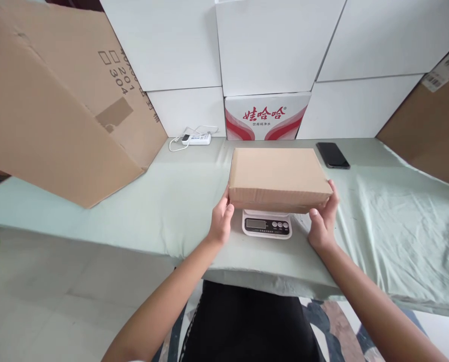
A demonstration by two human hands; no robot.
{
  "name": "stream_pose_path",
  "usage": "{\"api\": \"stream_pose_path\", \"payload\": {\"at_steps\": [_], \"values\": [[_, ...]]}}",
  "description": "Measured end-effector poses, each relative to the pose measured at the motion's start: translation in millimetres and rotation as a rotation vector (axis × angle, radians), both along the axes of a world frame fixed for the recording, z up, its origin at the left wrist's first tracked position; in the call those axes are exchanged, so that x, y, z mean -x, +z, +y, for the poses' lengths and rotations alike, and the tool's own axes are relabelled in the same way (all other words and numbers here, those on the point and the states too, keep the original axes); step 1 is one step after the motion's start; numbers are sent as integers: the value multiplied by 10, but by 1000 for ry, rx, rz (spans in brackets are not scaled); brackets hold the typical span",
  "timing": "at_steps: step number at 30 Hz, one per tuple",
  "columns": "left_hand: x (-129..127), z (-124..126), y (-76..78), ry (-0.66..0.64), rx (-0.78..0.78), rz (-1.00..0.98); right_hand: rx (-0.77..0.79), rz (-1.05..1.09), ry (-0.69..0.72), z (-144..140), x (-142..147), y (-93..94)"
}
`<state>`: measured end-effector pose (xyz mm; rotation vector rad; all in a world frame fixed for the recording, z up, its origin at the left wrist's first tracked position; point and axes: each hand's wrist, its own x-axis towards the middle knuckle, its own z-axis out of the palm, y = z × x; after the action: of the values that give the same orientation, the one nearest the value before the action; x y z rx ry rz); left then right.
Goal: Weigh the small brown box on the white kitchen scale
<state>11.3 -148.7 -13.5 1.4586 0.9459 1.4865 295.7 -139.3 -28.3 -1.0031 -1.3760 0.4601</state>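
Hands grip the box [279,177] at its two near corners: my left hand [221,218] presses its left end, thumb on the front face, and my right hand [323,222] cups the right end, fingers curled round the corner. Box sits flat over the scale [267,224], hiding its platform, on the table [164,211] with its pale green cloth. Behind lie a phone [332,155], a power strip [196,139], and a red-and-white carton [266,116].
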Motion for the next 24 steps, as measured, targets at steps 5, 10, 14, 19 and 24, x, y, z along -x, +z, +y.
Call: {"api": "stream_pose_path", "payload": {"at_steps": [5,10,14,19,24], "values": [[12,12,-23,7,18,-23,15,36,10,15,-22,-34],[26,20,-122,89,18,-38,18,66,10,19,-35,-63],[12,27,-64,13,29,-36,42,46,24,24,-37,6],[42,338,256,-12,-36,-138,-146,33,109,324,-41,360],[1,1033,394,-10,-166,-103,-268,-1,56,1076,59,585]]}}
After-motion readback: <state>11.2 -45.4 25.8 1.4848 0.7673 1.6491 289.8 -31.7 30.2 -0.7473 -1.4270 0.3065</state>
